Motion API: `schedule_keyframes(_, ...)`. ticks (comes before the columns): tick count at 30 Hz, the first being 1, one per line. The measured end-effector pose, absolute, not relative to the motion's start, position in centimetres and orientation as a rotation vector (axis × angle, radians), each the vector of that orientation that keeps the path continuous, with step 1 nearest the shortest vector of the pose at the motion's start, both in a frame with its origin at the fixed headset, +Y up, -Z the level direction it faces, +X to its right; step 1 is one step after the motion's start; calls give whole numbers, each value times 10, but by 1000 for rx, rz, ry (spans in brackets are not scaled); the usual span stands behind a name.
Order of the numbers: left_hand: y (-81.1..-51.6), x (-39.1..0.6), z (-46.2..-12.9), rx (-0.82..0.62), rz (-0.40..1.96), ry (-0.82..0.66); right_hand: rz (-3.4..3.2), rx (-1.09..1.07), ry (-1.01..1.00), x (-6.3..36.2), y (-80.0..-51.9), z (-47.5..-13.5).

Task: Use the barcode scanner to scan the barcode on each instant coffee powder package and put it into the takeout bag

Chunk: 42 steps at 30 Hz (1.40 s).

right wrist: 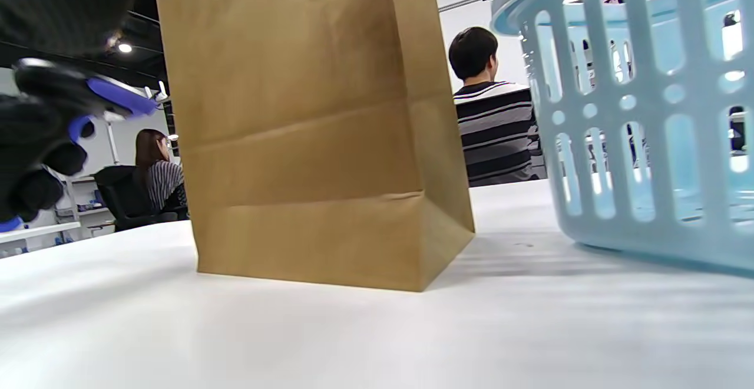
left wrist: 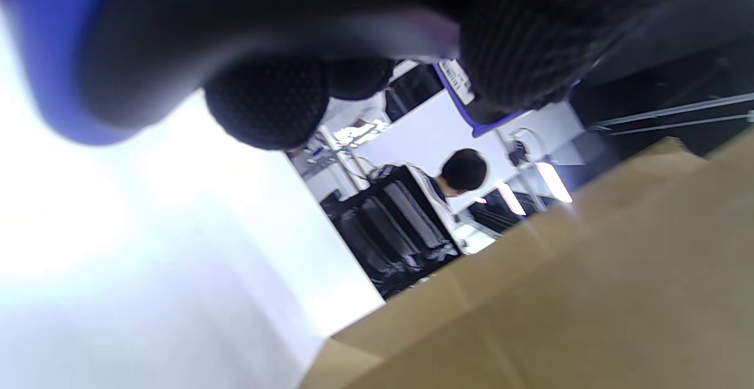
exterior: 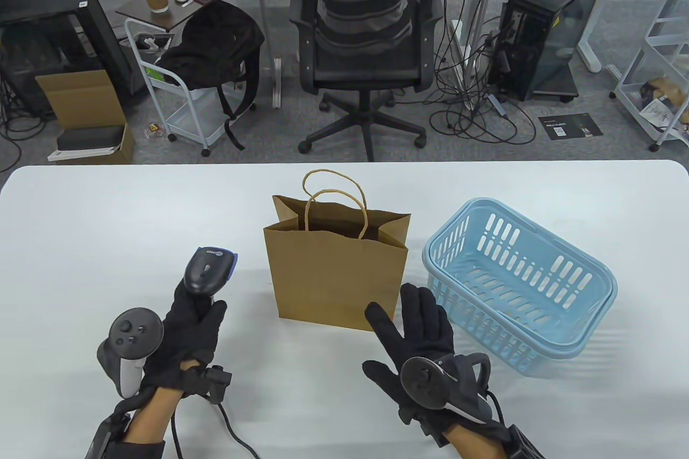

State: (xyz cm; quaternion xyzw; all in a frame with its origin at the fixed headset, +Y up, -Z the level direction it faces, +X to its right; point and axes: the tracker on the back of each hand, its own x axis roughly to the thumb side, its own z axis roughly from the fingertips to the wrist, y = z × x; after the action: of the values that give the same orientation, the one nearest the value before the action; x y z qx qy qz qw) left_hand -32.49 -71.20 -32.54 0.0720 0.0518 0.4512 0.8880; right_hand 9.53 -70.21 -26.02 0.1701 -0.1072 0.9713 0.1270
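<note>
A brown paper takeout bag [exterior: 336, 270] [right wrist: 306, 141] [left wrist: 559, 306] stands upright and open at the table's middle. My left hand [exterior: 188, 332] grips the handle of a black and blue barcode scanner [exterior: 207, 270] to the left of the bag; the scanner's head points away from me. In the left wrist view the scanner [left wrist: 177, 35] and my gloved fingers [left wrist: 265, 106] fill the top, blurred. My right hand [exterior: 414, 335] hovers with fingers spread and nothing in it, between the bag and the basket. No coffee package shows in any view; the bag's inside is hidden.
A light blue plastic basket [exterior: 519, 287] [right wrist: 636, 112] sits right of the bag, its visible floor bare. The scanner's cable [exterior: 226, 426] trails to the front edge. Beyond the table's far edge stand an office chair [exterior: 360, 44] and carts.
</note>
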Motion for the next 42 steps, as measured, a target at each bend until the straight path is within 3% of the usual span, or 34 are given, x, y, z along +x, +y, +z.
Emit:
schedule_keyframes(13,-731,-344,-335,19,781,359,2800,499,-167,92,-709,-263)
schedule_keyframes(42,-748,-347,-345,-136,642,473,2791,505,-114,93,-709,-265)
